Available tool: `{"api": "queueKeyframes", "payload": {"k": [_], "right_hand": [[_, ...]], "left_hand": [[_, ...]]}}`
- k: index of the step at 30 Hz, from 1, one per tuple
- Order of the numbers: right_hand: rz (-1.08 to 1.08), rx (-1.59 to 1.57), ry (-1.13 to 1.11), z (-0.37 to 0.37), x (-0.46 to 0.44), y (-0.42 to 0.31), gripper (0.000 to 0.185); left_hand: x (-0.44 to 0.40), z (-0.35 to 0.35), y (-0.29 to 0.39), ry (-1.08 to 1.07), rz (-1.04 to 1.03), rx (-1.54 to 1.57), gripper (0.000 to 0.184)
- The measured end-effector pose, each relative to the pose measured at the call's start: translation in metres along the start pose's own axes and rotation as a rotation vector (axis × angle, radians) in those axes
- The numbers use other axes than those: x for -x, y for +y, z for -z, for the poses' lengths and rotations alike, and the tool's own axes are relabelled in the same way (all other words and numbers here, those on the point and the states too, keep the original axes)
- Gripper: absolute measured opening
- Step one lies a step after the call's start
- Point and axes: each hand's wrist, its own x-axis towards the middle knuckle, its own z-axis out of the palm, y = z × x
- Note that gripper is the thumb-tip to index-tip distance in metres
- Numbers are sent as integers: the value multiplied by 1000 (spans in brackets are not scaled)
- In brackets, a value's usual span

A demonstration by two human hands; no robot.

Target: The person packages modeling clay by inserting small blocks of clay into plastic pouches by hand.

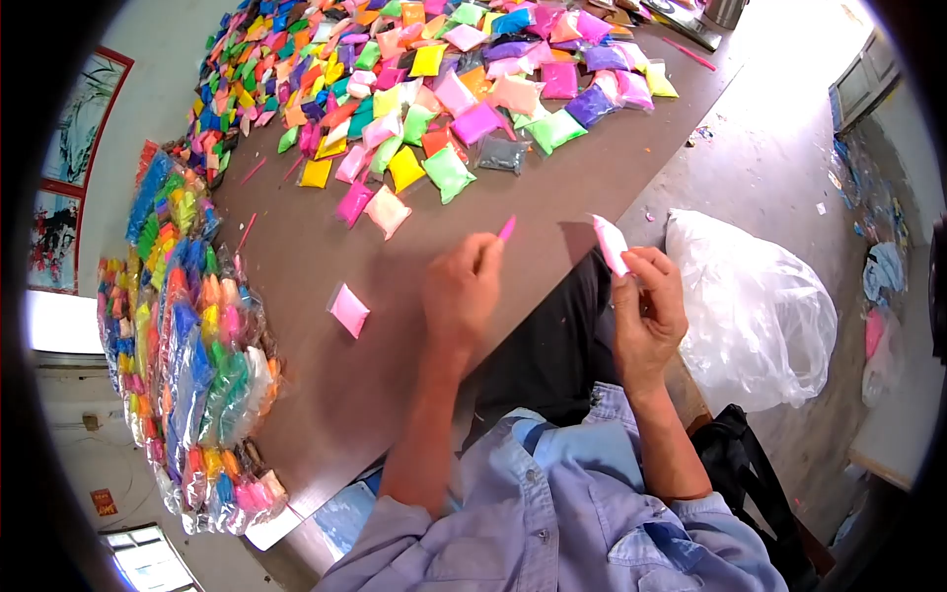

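Over the table's near edge, my right hand pinches a small light pink packet between thumb and fingers, the packet pointing up and away. My left hand is closed above the brown table, somewhat blurred, with a thin magenta tool sticking out past its fingers. A pink packet lies alone on the table to the left of my left hand. Beyond the hands, a peach packet and a light green packet lie at the near side of a large pile of colourful packets.
Bundled bags of colourful packets line the table's left side. A large white plastic bag stands on the floor at the right, near a black strap bag. Another magenta stick and a metal container are at the far right.
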Motion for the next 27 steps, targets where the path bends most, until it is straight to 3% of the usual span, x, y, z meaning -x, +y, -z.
{"api": "queueKeyframes", "payload": {"k": [2,4,5,6,8,10,14,16,19,20,23,25,27], "right_hand": [[73,30,-49,-11,6,0,19],[178,61,-97,-19,13,0,21],[218,40,-119,-21,15,-1,22],[269,-6,-167,-21,15,-4,25],[417,196,-262,-22,6,-20,27],[448,226,-274,-27,7,-17,29],[588,232,-322,-46,17,2,32],[629,225,-357,-52,15,2,31],[418,89,-379,-62,18,4,20],[178,-15,-395,-67,14,6,14],[-75,-67,-425,-76,-5,-3,20],[-356,-323,-568,-80,-14,-9,21],[-211,-187,-526,-91,-9,15,22]], "left_hand": [[-11,14,-14,36,1,-48,10],[-24,23,-21,181,-254,-373,14],[-26,26,-20,186,-258,-372,14],[-25,30,-16,306,-390,-428,16],[-13,35,-3,427,-520,-480,19],[13,32,17,-85,135,415,22],[19,25,28,-204,388,762,23],[14,23,9,-182,369,806,23],[9,29,-10,-162,325,886,20],[9,33,-11,-179,258,802,20],[8,32,-15,-184,112,668,23],[5,34,-13,-168,36,616,24],[4,41,-7,-189,104,648,26]]}}
